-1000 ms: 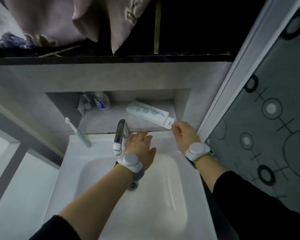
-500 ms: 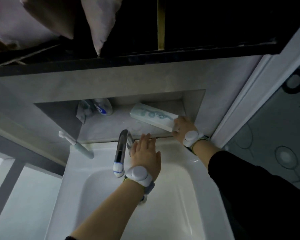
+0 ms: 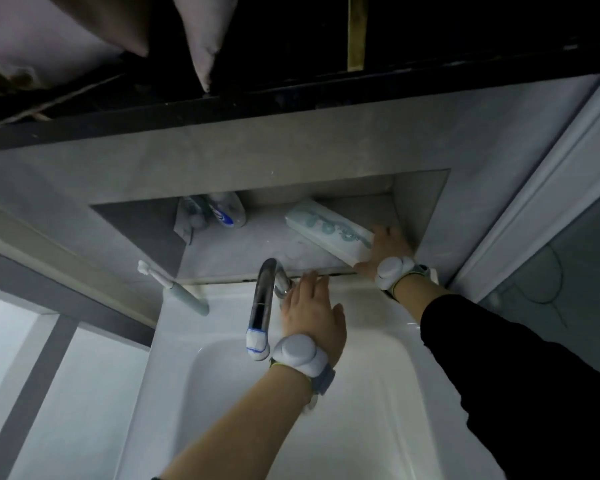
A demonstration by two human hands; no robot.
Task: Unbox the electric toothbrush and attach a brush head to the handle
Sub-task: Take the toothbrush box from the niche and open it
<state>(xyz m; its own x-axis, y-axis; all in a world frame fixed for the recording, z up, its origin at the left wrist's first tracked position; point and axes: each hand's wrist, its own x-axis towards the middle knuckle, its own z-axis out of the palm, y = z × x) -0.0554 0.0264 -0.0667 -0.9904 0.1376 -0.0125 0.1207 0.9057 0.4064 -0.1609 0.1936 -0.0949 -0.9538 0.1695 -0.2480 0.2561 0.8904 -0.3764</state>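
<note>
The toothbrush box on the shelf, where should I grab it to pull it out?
Grab the toothbrush box by its near short end, coming from the right, as the right hand does now. The box lies slantwise in the shelf niche, its far end pointing deep inside. The near end sits at the shelf's front edge, probably the easiest reach.

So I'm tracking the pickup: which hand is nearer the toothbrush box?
Right. The right hand grips the near end of the toothbrush box in the niche; the left hand lies flat beside the faucet, apart from it.

No legible text, label or number anywhere.
</note>
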